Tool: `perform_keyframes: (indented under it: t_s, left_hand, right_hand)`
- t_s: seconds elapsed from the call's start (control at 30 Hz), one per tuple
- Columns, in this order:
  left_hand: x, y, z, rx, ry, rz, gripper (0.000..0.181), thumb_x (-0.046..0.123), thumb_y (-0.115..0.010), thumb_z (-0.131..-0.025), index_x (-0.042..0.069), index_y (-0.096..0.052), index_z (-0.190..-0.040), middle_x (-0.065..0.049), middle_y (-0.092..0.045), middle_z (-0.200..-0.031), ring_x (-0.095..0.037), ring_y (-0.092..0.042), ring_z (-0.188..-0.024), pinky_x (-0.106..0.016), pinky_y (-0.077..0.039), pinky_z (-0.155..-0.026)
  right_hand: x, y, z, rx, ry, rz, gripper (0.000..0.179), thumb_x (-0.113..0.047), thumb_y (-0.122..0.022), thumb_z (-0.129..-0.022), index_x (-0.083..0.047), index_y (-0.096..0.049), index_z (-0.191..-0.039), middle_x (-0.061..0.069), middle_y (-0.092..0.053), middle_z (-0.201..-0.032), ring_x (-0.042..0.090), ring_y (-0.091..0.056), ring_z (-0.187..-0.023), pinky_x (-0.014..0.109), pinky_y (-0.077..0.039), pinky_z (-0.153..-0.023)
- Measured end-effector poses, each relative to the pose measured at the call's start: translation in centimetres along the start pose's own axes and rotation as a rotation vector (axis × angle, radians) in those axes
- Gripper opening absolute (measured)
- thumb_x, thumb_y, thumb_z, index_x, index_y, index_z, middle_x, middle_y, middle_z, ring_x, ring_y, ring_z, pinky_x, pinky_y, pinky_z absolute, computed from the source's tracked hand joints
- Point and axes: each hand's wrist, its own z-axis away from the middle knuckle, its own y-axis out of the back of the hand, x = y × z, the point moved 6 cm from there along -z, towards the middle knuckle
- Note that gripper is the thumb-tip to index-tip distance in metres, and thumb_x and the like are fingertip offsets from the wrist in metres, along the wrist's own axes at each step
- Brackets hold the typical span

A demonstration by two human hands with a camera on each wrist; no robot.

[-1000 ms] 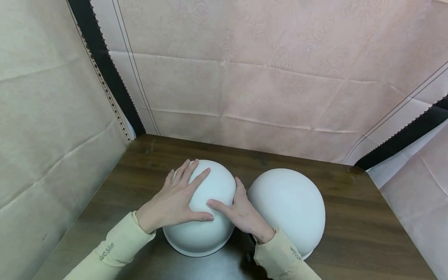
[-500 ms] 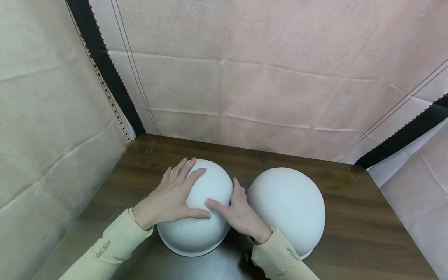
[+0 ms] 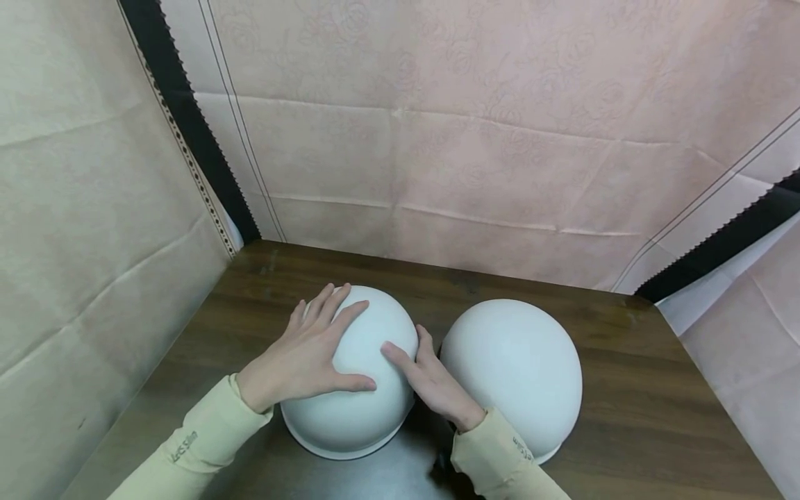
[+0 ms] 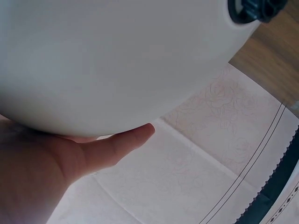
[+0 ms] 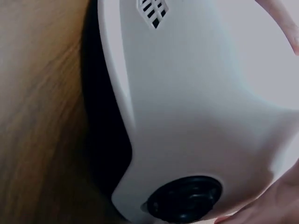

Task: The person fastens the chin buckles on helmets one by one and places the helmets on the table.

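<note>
Two smooth white helmets stand dome up, side by side on the wooden table. On the left helmet (image 3: 375,326), my left hand (image 3: 306,357) lies over the upper left side with fingers and thumb spread. My right hand (image 3: 431,378) is at this helmet's right side, thumb toward the front of the dome and fingers along the far side. The right wrist view shows a diamond-shaped vent (image 5: 153,11) and a round black fitting (image 5: 184,198) near the helmet's rim. Another dark fitting (image 4: 254,8) shows in the left wrist view.
The right helmet (image 3: 515,368) stands close beside my right hand, its lower left part behind that forearm. Pale patterned cloth (image 3: 469,139) hangs behind the brown wooden table (image 3: 650,410) and at both sides.
The left helmet and my left hand shifted slightly left, then stayed there. My right thumb has since slid a little up and right across the dome.
</note>
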Motion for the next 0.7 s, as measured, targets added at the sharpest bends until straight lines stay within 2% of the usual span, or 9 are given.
perform_keyframes:
  t_s: [0.17,0.3,0.4,0.53,0.7]
  left_hand:
    - [-0.04,0.02,0.04,0.000,0.004,-0.004,0.106,0.084,-0.058,-0.070,0.023,-0.030,-0.152,-0.010,-0.013,-0.160,-0.035,-0.008,-0.147,-0.070,-0.014,-0.105]
    - [-0.04,-0.06,0.00,0.002,-0.002,-0.009,0.106,0.084,-0.057,-0.070,0.023,-0.030,-0.152,-0.010,-0.014,-0.160,-0.034,-0.008,-0.147,-0.069,-0.012,-0.106]
    - [0.10,-0.08,-0.03,0.012,-0.029,-0.018,0.106,0.083,-0.056,-0.071,0.020,-0.031,-0.152,-0.011,-0.015,-0.160,-0.031,-0.006,-0.148,-0.065,-0.008,-0.110]
    - [0.37,0.04,0.02,0.038,-0.081,-0.040,0.106,0.081,-0.057,-0.073,0.014,-0.032,-0.152,-0.009,-0.017,-0.160,-0.025,-0.006,-0.148,-0.056,-0.006,-0.114]
    - [0.59,0.15,0.06,0.056,-0.113,-0.073,0.101,0.079,-0.055,-0.076,0.022,-0.026,-0.155,-0.010,-0.021,-0.159,-0.028,-0.013,-0.147,-0.056,-0.010,-0.114]
  right_hand:
    - [0.21,0.05,-0.04,-0.018,-0.032,-0.023,0.100,-0.067,-0.050,-0.089,-0.015,0.005,-0.155,0.012,-0.017,-0.155,0.026,-0.042,-0.130,0.052,-0.037,-0.103]
    - [0.38,0.32,-0.10,0.002,-0.044,-0.011,0.103,-0.069,-0.052,-0.088,-0.015,0.006,-0.155,0.013,-0.014,-0.157,0.026,-0.036,-0.136,0.052,-0.035,-0.105]
    - [0.51,0.62,-0.13,0.017,-0.046,-0.002,0.104,-0.068,-0.053,-0.087,-0.014,0.005,-0.155,0.012,-0.014,-0.157,0.026,-0.032,-0.138,0.052,-0.033,-0.106]
    - [0.42,0.80,-0.23,0.013,-0.032,0.012,0.100,-0.067,-0.054,-0.087,-0.014,-0.003,-0.154,0.010,-0.021,-0.155,0.025,-0.037,-0.134,0.052,-0.036,-0.104]
    - [0.20,0.75,-0.35,0.001,-0.018,0.018,0.095,-0.066,-0.054,-0.088,-0.013,-0.010,-0.154,0.009,-0.025,-0.152,0.025,-0.042,-0.130,0.051,-0.039,-0.101]
